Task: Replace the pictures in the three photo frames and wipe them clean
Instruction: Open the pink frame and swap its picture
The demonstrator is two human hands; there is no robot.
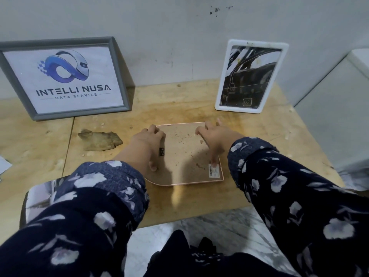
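While both hands work the pink frame (184, 154), it lies face-down, back board up, at the counter's (259, 132) middle.

Going left to right: grey frame (63, 76) stands against the wall, a crumpled cloth (99, 139) lies near the left hand (148, 140), whose curled fingers press the frame's left edge beside a small black clip (161, 152). Right hand (216, 136) rests spread on the backing, thumb on the barcode label (214, 171). White frame (251, 76) stands beyond. Both hands sit equally near; the frame's long axis runs away from the person.
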